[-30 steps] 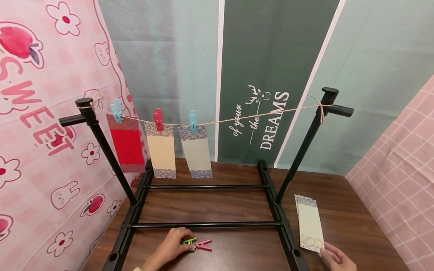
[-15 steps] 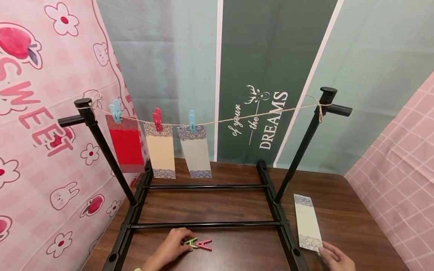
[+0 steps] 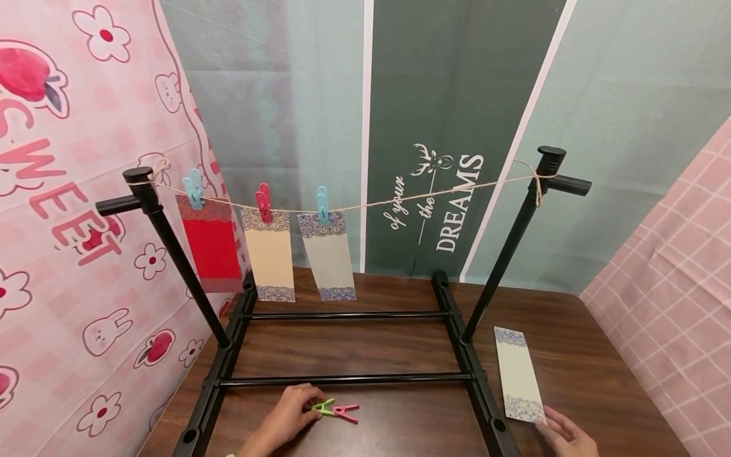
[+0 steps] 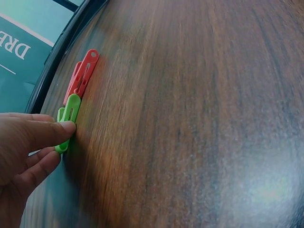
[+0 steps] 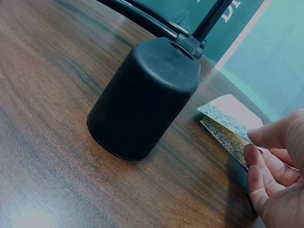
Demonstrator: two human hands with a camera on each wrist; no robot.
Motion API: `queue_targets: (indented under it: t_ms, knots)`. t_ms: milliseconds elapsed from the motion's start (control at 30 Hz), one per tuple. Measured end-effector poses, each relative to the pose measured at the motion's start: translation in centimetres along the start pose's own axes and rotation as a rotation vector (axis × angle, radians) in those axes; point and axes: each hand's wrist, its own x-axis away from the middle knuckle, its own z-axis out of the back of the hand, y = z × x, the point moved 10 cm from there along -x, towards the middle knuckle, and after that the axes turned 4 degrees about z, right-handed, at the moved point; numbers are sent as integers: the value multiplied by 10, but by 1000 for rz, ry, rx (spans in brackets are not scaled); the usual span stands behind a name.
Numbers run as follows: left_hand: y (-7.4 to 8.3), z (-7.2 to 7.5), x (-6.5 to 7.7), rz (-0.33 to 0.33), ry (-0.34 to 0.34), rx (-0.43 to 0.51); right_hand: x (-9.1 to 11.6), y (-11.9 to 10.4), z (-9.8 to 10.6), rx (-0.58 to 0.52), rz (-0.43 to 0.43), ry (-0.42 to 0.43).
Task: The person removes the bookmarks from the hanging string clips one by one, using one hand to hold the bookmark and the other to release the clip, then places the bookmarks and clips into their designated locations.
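L hand [image 4: 23,152] pinches grn peg [image 4: 73,101], pink peg [image 4: 86,73] adj. | R hand [image 3: 566,434] pinches card [image 3: 518,374] nr corner

At left: pink checked cloth [image 3: 122,289], printed with flowers [image 3: 103,35], red fruit [image 3: 155,348], a rabbit [image 3: 106,332] and slanting SWEET lettering [image 3: 56,198]. At back: green cloth [image 3: 617,146], dark panel [image 3: 462,76] between white stripes [image 3: 366,127], white deer head [image 3: 432,161] and DREAMS lettering [image 3: 460,203] low down. At right: pale-gridded pink cloth [image 3: 674,273]. Beneath: brown wood-grain tabletop [image 3: 594,381].
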Motion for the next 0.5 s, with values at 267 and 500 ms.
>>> queue_targets:
  t_ms: [267,500]
  knots:
    - [-1,0,-1,20,-7,37,-3,-6,1,191,9,44]
    - [-2,2,2,37,-1,24,-2,-3,2,206,9,61]
